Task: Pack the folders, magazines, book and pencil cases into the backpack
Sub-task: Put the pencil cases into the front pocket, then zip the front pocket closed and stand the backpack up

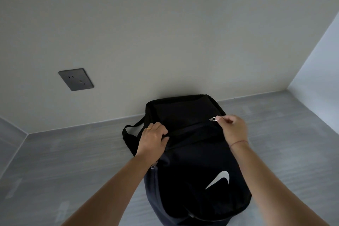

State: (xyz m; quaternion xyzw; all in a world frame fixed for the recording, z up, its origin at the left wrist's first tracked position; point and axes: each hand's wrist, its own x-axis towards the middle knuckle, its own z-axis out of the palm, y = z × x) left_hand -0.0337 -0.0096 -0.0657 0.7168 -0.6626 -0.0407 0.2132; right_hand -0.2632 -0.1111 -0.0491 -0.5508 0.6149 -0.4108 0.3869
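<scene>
Resting on the desk [73, 152] against the wall [165, 33], the backpack [192, 161] is gripped at its top by the left hand [154, 139]; the right hand [233, 128] pinches the zipper pull [212, 119]. A socket [76, 79] sits well left.

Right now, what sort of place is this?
Likely a plain indoor room, home or office: a grey wood-grain surface meets a bare pale wall carrying a socket. Floor or desk, I cannot tell.
</scene>
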